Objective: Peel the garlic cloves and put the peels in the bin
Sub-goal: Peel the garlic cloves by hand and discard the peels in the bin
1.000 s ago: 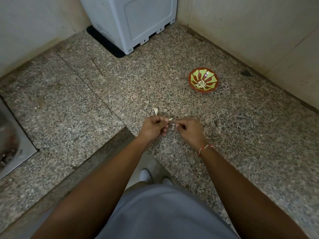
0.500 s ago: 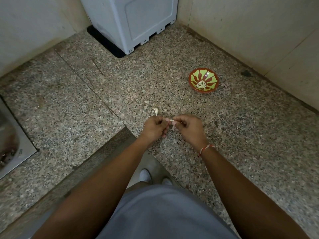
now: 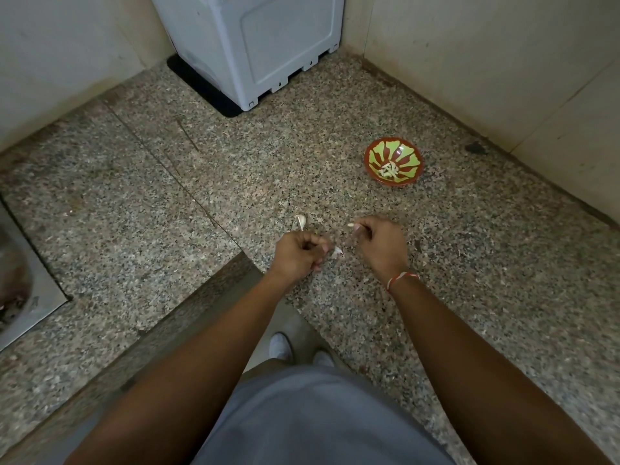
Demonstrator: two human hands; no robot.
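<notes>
- At the far left edge, a steel sink (image 3: pixel 20 290) is sitting sunk into the speckled granite tabletop (image 3: pixel 141 209), with dark scraps lying near its drain.
- Toward the back, left of centre, a pale grey appliance (image 3: pixel 255 45) is standing in the corner on a dark mat (image 3: pixel 201 85), against the tiled wall.
- Just left of centre, an unpeeled garlic clove (image 3: pixel 301 221) is lying on the tabletop, just beyond the knuckles of the left hand.
- The left hand (image 3: pixel 298 255) is hovering over the tabletop edge with its fingers curled; its grip is pinching a scrap of white garlic peel (image 3: pixel 337 252) that is sticking out toward the right.
- The right hand (image 3: pixel 380 245) is hovering near the left one, the two apart; its grip is pinching a peeled garlic clove (image 3: pixel 351 225) at the fingertips, the pale tip pointing left.
- A red and white thread band (image 3: pixel 401 279) is circling the right wrist.
- Further right and back, a red bowl with a green pattern (image 3: pixel 393 166) is standing on the tabletop, well apart from both hands, holding several peeled cloves (image 3: pixel 389 170) at its bottom.
- Below the tabletop edge, two white shoes (image 3: pixel 280 345) are showing on the floor.
</notes>
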